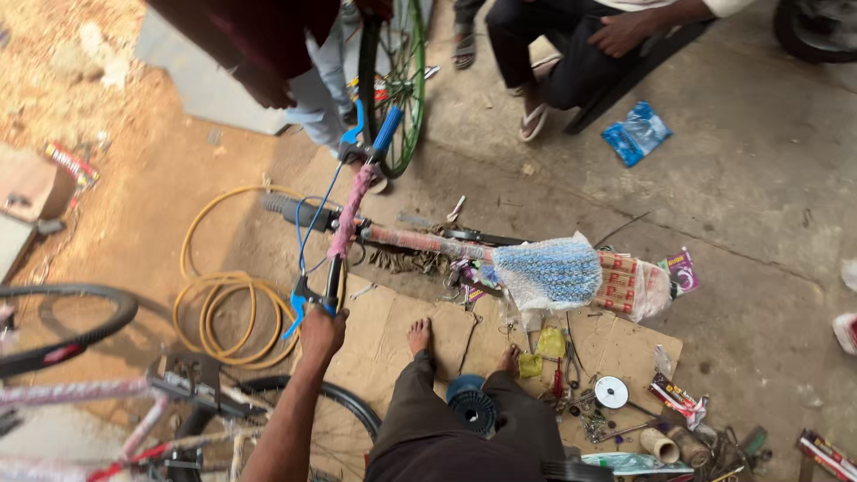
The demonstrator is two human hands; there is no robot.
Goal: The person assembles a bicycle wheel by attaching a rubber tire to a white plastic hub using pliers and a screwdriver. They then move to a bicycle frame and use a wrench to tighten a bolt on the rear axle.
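My left hand (321,328) is closed around the near end of a bicycle handlebar (344,223) wrapped in pink film. The bar's far end has a blue grip (386,129), and blue cables (308,228) loop beside it. From the bar, the bicycle frame (420,241) runs right, covered in bubble wrap (549,270) and printed cardboard (629,284). My bare feet (420,336) rest on flattened cardboard (379,353) just below the frame. My right hand is out of sight.
A yellow hose coil (223,308) lies left of my hand. A black tyre (67,326) and another wrapped bicycle (134,402) are at lower left. Tools and a white disc (611,391) litter the lower right. A standing person (295,62), a green-rimmed wheel (397,71) and a seated person (571,45) are ahead.
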